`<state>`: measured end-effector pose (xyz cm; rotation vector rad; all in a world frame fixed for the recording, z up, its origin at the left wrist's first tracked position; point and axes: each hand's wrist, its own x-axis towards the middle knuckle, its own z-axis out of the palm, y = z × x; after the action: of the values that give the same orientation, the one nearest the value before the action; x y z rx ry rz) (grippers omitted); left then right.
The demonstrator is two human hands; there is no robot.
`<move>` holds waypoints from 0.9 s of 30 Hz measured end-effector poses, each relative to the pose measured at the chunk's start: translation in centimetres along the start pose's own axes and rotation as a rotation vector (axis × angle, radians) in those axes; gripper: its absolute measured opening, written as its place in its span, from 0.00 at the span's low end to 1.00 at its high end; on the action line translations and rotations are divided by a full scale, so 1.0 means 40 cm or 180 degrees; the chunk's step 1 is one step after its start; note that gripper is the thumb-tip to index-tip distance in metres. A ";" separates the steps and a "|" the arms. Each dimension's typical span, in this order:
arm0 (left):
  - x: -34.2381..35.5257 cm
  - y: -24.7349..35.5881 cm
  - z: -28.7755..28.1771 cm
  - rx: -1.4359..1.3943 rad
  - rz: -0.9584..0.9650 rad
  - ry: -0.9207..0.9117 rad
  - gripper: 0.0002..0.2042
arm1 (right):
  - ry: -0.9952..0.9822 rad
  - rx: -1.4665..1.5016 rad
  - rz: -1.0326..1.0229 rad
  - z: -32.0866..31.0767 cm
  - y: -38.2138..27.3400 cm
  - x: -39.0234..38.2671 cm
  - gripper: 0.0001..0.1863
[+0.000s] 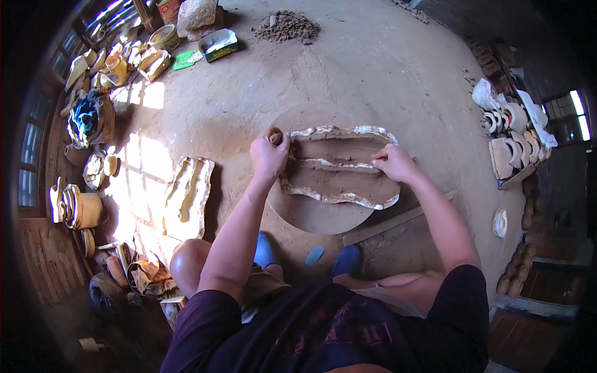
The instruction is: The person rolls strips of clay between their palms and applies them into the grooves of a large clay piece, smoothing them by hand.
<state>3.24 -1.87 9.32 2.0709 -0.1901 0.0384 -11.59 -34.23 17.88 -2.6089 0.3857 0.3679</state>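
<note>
An open mould (pixel 336 186) with white crusted rims, a middle ridge and two long brown clay-lined channels lies on a round grey board (pixel 308 221). My left hand (pixel 268 152) is at the mould's left end, fingers wrapped round a lump of brown clay (pixel 275 136). My right hand (pixel 388 160) is over the middle ridge toward the right end, thumb and fingers pinched together; what lies between them is too small to make out.
A pale mould half (pixel 186 199) lies on my left in sunlight. Pots and moulds (pixel 84 205) line the left wall. A clay heap (pixel 286 31) and green-sided tray (pixel 217 46) are at the back. Curved moulds (pixel 516 149) stand right; a plank (pixel 398 224) lies beside the board.
</note>
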 end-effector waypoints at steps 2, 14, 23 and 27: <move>0.021 0.010 0.012 -0.0308 0.0152 0.0075 0.15 | 0.0087 0.0053 0.0052 -0.003 0.011 0.002 0.13; 0.038 -0.065 0.080 -0.1548 0.0154 -0.0769 0.12 | 0.0114 0.0345 0.0736 0.011 0.039 0.010 0.15; 0.020 0.004 0.023 -0.0716 -0.0187 -0.0884 0.12 | 0.0524 0.0790 0.0721 0.041 0.082 0.012 0.15; 0.033 0.026 0.005 -0.0094 -0.0044 -0.1347 0.17 | 0.0793 0.0585 0.0815 0.042 0.095 0.029 0.15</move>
<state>4.35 -2.70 10.27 2.0293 -0.4315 -0.4112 -12.08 -36.86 14.50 -2.4335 0.8040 0.0833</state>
